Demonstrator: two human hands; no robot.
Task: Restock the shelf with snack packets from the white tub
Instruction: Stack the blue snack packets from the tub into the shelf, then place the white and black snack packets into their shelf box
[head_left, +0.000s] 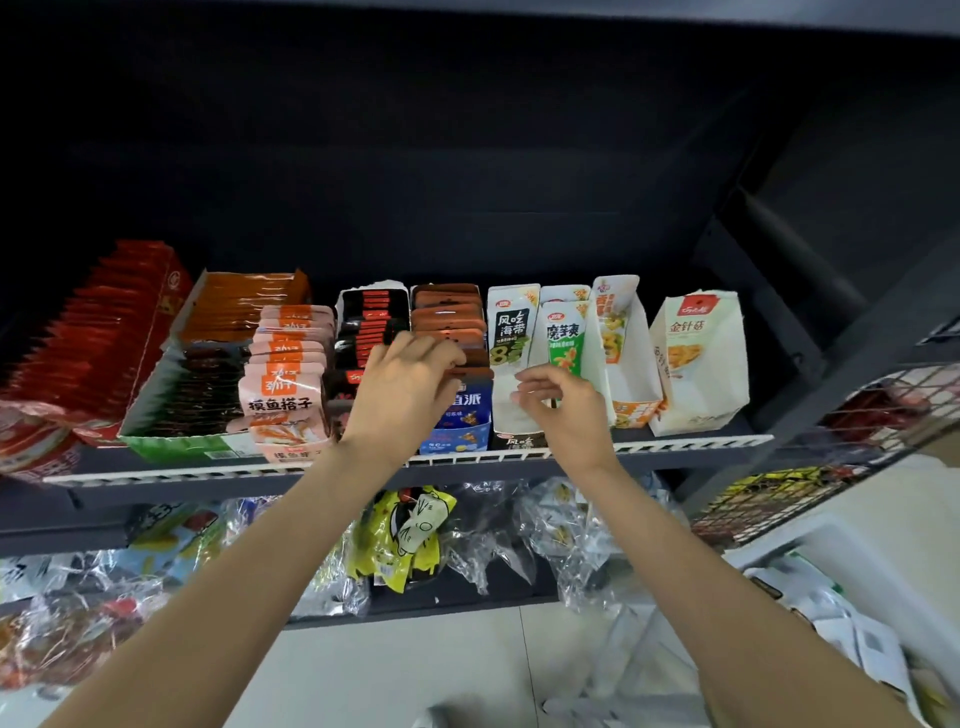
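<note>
Left hand (410, 384) pinches brown snack packets (449, 325) in the blue box (462, 421) at shelf (363, 470) centre. Right hand (558, 400), at 3 o'clock from it, is curled, probably empty. Packets look light, floppy, slick; grip top edges. White tub (852, 551) at 4 o'clock.

Readable on the pink packet (283, 402) at the shelf front: "摸鱼搭子", under an orange logo too blurred to make out. On the blue box (465, 415): "直派", with the start of the name hidden behind the left hand (405, 392). On the white carton (511, 332): "风吃海带" and a large "8". On the green packet (563, 338): "魔芋爽". On the white box (693, 358) at the far right: "金针菇", below a small red label too fine to read.
</note>
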